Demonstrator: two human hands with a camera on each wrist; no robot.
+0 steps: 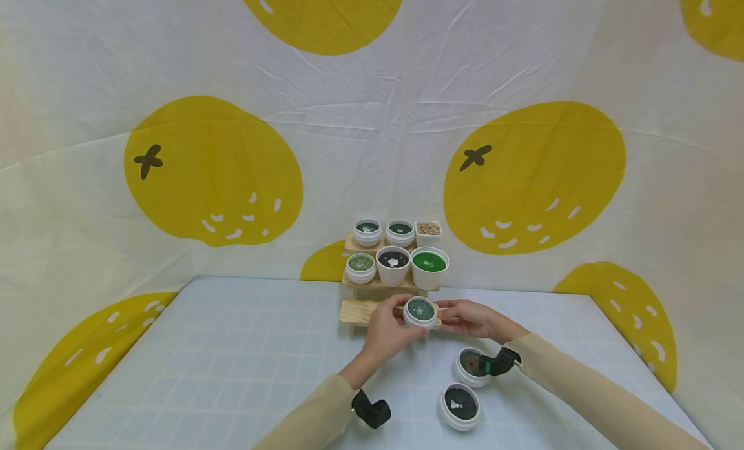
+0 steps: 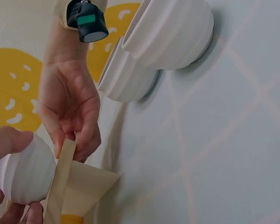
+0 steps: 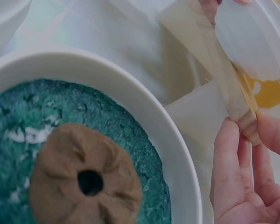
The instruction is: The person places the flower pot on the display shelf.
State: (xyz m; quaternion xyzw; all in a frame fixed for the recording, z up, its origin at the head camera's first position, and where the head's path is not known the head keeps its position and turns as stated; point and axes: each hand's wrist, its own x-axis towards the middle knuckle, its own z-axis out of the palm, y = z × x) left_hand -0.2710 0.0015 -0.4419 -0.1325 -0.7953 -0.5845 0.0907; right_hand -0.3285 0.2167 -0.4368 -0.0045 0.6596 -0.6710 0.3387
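Observation:
My left hand [image 1: 388,327] grips a small white pot with a grey-green filling [image 1: 421,310] at the right end of the lowest step of a wooden tiered stand [image 1: 357,312]. In the left wrist view that pot [image 2: 25,170] is up against the wooden board [image 2: 60,182], thumb and fingers around it. My right hand [image 1: 473,321] pinches the board's end between thumb and fingers, as the right wrist view shows with the board [image 3: 242,102]. Near my right wrist stands a white pot with a teal filling and a brown ring-shaped piece [image 3: 86,175] on it.
A dark-filled white pot [image 1: 459,406] stands on the table [image 1: 250,359] at the front. The stand's upper steps bear several more, including a bright green cup [image 1: 429,263] and a square cup of beige bits [image 1: 428,229]. A fruit-printed cloth [image 1: 372,166] hangs behind.

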